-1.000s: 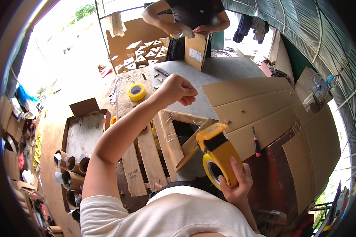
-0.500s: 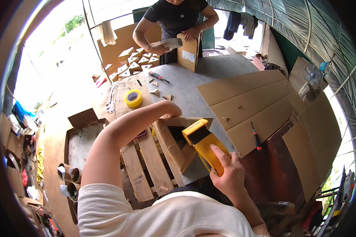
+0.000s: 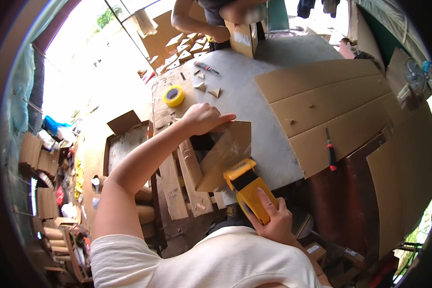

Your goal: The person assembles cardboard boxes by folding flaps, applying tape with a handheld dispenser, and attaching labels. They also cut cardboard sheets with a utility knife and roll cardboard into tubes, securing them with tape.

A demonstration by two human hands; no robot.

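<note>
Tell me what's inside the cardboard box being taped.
The cardboard box shows only a dark gap beneath the left hand. Its flaps, with the tape dispenser on them, hide any contents.

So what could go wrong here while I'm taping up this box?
The left hand presses the cardboard box right at the flap's far end, so the yellow tape dispenser in the right hand could run its cutting edge toward those fingers. The box also sits at the grey table edge, partly over slats, so it may tip or slide under pressure.
</note>
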